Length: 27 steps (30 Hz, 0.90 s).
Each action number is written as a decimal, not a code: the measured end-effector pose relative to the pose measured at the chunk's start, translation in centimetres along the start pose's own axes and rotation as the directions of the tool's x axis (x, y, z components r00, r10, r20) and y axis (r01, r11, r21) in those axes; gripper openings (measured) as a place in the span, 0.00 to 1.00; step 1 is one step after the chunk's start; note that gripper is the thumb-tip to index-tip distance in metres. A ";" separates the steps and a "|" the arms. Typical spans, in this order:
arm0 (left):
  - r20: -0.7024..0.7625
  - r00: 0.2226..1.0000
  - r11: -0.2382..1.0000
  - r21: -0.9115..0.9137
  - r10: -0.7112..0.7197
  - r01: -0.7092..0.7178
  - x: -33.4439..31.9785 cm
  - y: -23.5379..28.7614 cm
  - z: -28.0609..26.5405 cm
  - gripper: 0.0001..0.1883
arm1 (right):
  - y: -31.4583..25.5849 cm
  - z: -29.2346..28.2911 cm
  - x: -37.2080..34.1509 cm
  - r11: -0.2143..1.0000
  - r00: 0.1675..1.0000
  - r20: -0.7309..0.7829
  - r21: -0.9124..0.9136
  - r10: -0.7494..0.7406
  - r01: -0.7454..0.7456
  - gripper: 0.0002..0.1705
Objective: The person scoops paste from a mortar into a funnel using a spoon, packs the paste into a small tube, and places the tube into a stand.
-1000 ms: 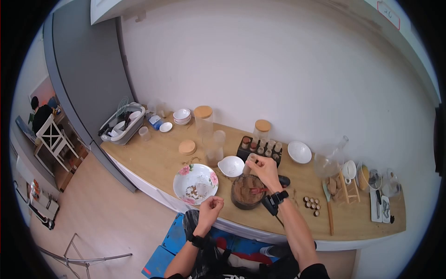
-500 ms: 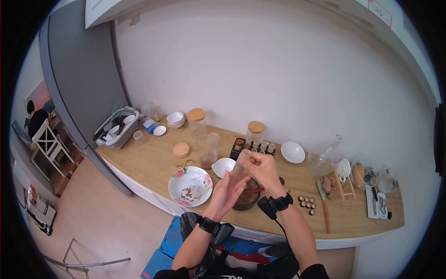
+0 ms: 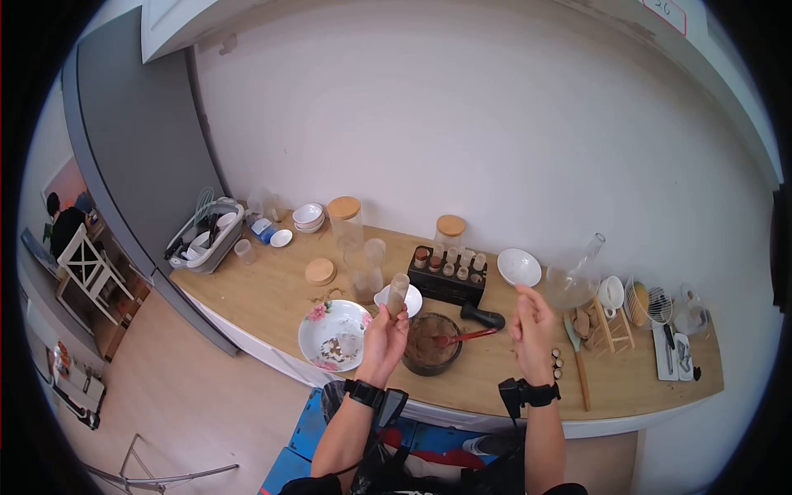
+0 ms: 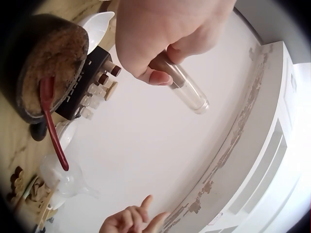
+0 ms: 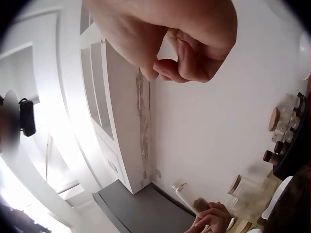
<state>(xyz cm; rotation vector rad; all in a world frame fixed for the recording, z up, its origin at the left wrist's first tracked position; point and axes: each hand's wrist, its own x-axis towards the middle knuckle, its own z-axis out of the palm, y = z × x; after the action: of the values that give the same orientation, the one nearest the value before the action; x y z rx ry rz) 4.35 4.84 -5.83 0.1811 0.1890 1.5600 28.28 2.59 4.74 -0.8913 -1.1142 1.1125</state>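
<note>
My left hand (image 3: 382, 348) grips a clear glass test tube (image 3: 398, 290) between thumb and fingers, above the left side of the dark bowl. Brown powder fills the tube's lower part near the fingers, while the rounded end (image 4: 200, 104) stays clear in the left wrist view. My right hand (image 3: 532, 330) is raised off to the right, its fingers loosely bent and nothing visible between them. Below, the dark bowl (image 3: 429, 370) contains brown powder, with a red spoon (image 3: 472, 336) leaning across its rim. A black rack (image 3: 445, 288) behind it bears several small tubes, some with brown tops.
A flowered bowl (image 3: 308, 340) with brown crumbs stands left of the dark bowl. A white spouted dish (image 3: 410, 307) sits behind. Several small corks (image 3: 558, 363) lie near my right wrist. Glass jars (image 3: 345, 223), a flask (image 3: 573, 285) and a wooden-handled spatula (image 3: 581, 371) stand or lie around.
The test tube has passed from my right hand to my left, away from above the dark bowl. My right hand has let go and moved right and up.
</note>
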 end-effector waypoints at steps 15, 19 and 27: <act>0.097 0.987 0.987 -0.107 0.129 -0.119 5.5 4.4 -3.7 0.19 | 17.5 -9.5 -0.4 0.848 0.876 -0.204 -0.229 0.438 -0.477 0.07; 0.024 0.996 0.988 -0.126 0.091 -0.088 7.0 5.6 -4.3 0.20 | 19.7 -10.0 -0.3 0.825 0.900 -0.182 -0.360 0.396 -0.435 0.07; -0.016 0.936 0.895 0.299 0.351 -0.331 8.8 9.4 -4.3 0.12 | 23.3 -11.3 -1.3 0.777 0.967 -0.163 -0.575 0.197 -0.256 0.08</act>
<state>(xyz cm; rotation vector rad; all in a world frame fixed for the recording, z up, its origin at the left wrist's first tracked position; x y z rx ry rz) -5.72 13.64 -7.83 0.4111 0.4649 1.8866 34.05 6.62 -20.18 -1.5949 -1.3272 0.9014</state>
